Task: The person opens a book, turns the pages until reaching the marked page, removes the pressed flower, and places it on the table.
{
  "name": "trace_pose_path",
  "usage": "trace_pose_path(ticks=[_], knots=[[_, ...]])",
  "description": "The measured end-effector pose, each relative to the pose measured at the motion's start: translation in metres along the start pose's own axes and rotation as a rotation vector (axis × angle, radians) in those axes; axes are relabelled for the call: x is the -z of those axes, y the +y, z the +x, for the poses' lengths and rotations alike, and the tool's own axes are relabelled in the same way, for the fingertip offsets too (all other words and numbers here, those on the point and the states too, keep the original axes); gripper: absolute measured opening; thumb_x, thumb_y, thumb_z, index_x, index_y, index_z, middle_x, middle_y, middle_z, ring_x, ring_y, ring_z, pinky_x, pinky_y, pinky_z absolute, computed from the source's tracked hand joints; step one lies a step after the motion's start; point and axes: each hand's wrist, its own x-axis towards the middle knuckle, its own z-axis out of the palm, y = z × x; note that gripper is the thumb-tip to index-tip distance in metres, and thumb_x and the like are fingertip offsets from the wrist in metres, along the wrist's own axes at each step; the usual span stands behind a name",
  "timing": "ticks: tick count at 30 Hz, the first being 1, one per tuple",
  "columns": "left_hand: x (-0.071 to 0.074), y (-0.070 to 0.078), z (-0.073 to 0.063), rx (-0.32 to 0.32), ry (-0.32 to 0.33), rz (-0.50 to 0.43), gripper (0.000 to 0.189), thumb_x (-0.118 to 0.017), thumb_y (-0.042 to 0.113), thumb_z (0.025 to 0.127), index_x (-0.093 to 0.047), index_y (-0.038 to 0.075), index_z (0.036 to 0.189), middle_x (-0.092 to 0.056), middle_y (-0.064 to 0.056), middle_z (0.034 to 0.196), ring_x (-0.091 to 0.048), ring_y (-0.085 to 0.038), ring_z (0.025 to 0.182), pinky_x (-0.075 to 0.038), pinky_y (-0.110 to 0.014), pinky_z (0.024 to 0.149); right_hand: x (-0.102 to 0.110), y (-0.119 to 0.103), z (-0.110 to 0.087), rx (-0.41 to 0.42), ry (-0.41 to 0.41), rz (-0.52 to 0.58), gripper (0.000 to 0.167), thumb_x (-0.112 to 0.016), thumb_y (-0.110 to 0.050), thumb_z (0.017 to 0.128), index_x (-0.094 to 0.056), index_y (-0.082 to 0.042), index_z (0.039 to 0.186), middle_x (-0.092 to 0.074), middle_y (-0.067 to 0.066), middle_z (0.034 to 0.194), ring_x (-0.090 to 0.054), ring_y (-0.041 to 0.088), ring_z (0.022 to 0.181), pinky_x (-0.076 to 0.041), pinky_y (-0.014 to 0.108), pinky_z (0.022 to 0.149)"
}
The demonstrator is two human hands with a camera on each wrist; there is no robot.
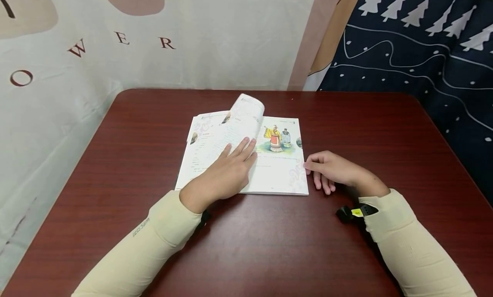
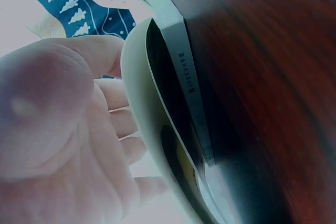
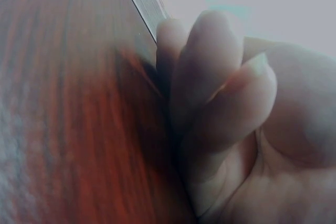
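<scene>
An open book (image 1: 285, 177) with printed text and a coloured picture of robed figures lies on the table. One of its leaves (image 1: 246, 111) arches up near the middle, its top end curling over the left pages. My left hand (image 1: 225, 170) lies across this leaf, fingers extended toward the spine and pressing it leftward. In the left wrist view, the left palm (image 2: 58, 129) is beside the bowed pages and the book's lower edge. At the right margin, my right hand (image 1: 333, 170) pinches the book's edge between thumb and forefinger, the other fingers bent loosely below.
The dark red wooden table (image 1: 269, 245) extends around the book on every side. Behind it hang a pale curtain with letters (image 1: 231, 40) and a navy cloth with white trees (image 1: 404, 53). A black strap device (image 1: 348, 213) sits at the right wrist.
</scene>
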Motion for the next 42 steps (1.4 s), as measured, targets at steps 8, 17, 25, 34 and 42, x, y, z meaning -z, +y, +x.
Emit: trace_pose_path(ticks=[8,17,25,34,42], knots=[[0.0007,-0.0001,-0.0012,0.024,-0.031,-0.001,0.057,-0.052,0.012,0.097,-0.04,0.0,0.151,-0.02,-0.019,0.166,-0.01,-0.03,0.157,-0.019,-0.059,0.122,-0.0004,-0.0008,0.0002,0.0,-0.007,0.012,0.031,-0.048,-0.024,0.106,-0.052,0.006,0.097,-0.061,0.009,0.059,-0.055,0.014,0.036,-0.044,0.026,0.036],[0.0012,-0.0012,-0.0004,0.046,-0.078,-0.015,0.06,-0.056,0.014,0.098,-0.036,0.003,0.154,-0.022,-0.019,0.165,-0.015,-0.037,0.155,-0.019,-0.061,0.122,0.0011,-0.001,-0.0003,-0.001,-0.007,-0.001,0.031,-0.048,-0.024,0.106,-0.053,0.005,0.097,-0.061,0.009,0.059,-0.055,0.014,0.037,-0.044,0.026,0.036],[0.0029,-0.0011,-0.0006,0.071,-0.109,-0.044,0.061,-0.054,0.014,0.099,-0.034,0.006,0.156,-0.025,-0.018,0.164,-0.016,-0.039,0.154,-0.022,-0.063,0.12,0.002,-0.0004,0.0006,0.008,-0.005,-0.009,0.031,-0.048,-0.025,0.106,-0.054,0.004,0.097,-0.061,0.007,0.058,-0.055,0.014,0.037,-0.045,0.026,0.036],[0.0025,-0.0017,-0.0002,0.072,-0.113,-0.056,0.058,-0.045,0.013,0.1,-0.033,0.01,0.157,-0.029,-0.019,0.163,-0.019,-0.042,0.153,-0.026,-0.064,0.117,0.0024,-0.0009,-0.0002,0.0,-0.007,-0.009,0.03,-0.047,-0.025,0.106,-0.054,0.004,0.097,-0.061,0.008,0.058,-0.055,0.014,0.037,-0.045,0.026,0.036],[0.0022,-0.001,-0.0013,0.038,-0.081,-0.034,0.056,-0.047,0.014,0.1,-0.036,0.009,0.155,-0.032,-0.019,0.161,-0.024,-0.034,0.153,-0.023,-0.061,0.12,0.0013,-0.0001,-0.0007,-0.013,-0.004,-0.003,0.03,-0.048,-0.025,0.106,-0.054,0.003,0.097,-0.061,0.008,0.059,-0.055,0.014,0.037,-0.045,0.026,0.037]])
